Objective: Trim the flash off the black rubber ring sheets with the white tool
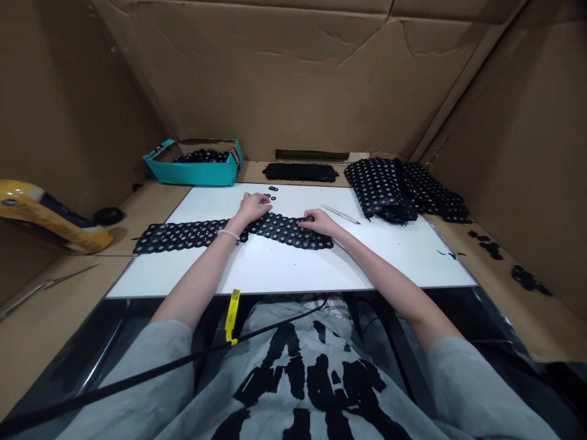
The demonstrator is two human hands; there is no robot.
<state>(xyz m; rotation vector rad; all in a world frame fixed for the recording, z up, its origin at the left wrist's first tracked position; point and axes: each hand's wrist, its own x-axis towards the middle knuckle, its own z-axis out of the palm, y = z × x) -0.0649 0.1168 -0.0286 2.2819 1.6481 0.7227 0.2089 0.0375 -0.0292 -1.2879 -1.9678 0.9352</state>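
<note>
A long strip of black linked rings (183, 236) with pale round openings lies across the white board, slightly bent in the middle. My left hand (254, 209) rests over the strip's far edge, thumb and fingers a little apart, near several loose black rings (273, 198). At the strip's right part, my right hand (320, 222) is closed, with a small black ring (309, 219) pinched at its fingertips. Part of the strip is hidden under my left wrist. Whether my left fingertips touch a loose ring is hard to see.
A teal box (197, 174) of black rings stands at the back left. Behind the board lies a folded black stack (300, 172); a black dotted bundle (380, 186) sits back right. A white pen (340, 214), scissors (48, 285) and a yellow-handled tool (55, 217) lie around. Cardboard walls enclose everything.
</note>
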